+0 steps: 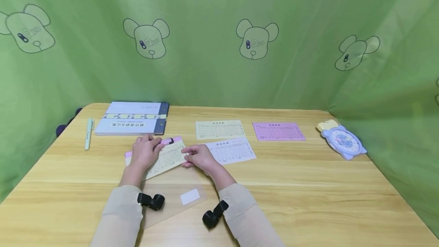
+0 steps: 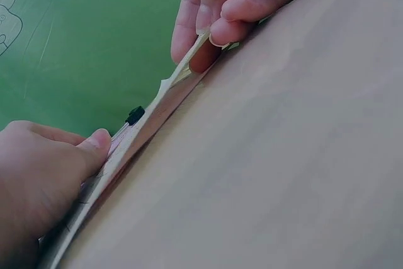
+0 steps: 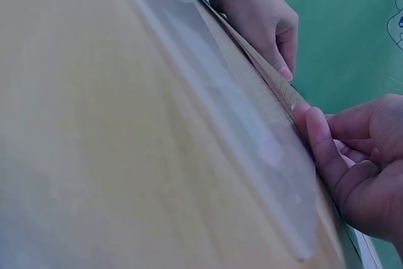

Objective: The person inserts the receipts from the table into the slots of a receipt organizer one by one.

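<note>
A translucent pinkish clipboard [image 1: 168,188] with a white label lies tilted on the table. A small metal clip [image 1: 168,141] with a black end sits at its top. Over its upper part lies a pale yellow printed form [image 1: 168,162], with a pink strip along the top edge. My left hand [image 1: 144,153] holds the clipboard's top beside the clip; its thumb [image 2: 98,142] lies by the clip. Between thumb and fingers, my right hand [image 1: 201,158] pinches the yellow form's right edge. In the right wrist view that form [image 3: 277,82] stands slightly off the board.
Beyond the right hand lie a white form [image 1: 233,151], another yellow form [image 1: 219,130] and a pink form [image 1: 278,131]. A blue-and-white account book [image 1: 132,125] and a pale green pen [image 1: 88,134] are at left. A blue clock-like toy [image 1: 344,142] stands far right.
</note>
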A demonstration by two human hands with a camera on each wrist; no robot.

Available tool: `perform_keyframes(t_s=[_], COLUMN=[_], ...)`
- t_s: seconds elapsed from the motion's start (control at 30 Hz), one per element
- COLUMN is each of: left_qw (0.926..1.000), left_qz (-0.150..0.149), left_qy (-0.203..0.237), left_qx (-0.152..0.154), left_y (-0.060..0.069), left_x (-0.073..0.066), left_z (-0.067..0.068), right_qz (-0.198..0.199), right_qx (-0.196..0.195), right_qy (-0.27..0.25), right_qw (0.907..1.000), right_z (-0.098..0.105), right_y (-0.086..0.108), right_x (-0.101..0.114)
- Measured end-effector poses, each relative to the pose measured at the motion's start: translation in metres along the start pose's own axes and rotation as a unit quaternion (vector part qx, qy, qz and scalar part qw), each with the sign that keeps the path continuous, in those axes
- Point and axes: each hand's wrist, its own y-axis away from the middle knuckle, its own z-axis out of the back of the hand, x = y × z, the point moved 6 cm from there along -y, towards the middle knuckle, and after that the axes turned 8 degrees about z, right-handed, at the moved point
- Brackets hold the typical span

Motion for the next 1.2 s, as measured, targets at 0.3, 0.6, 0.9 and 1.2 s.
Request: perform_keyframes(t_s=[0.3,0.6,0.9,1.2], left_qw=[0.9999,0.9997,0.9998,0.9997], left_qz=[-0.006,-0.010,-0.006,-0.010], left_qy=[0.001,-0.002,-0.003,-0.008], left_qx=[-0.015,-0.023,-0.017,-0.019], left_y=[0.000,-0.001,-0.002,-0.002], left_x=[0.000,0.000,0.001,0.001], left_z=[0.001,0.000,0.000,0.000], right_qz=[-0.010,-0.023,-0.034,-0.034], right_qx=[-0.003,-0.009,-0.022,-0.013], right_qy=[-0.005,-0.007,0.001,-0.010], right_qw=[0.9999,0.9997,0.9992,0.9993], right_z=[-0.001,-0.001,0.000,-0.001], right_y=[-0.003,-0.010,-0.014,-0.016], right_x=[0.002,0.001,0.001,0.003])
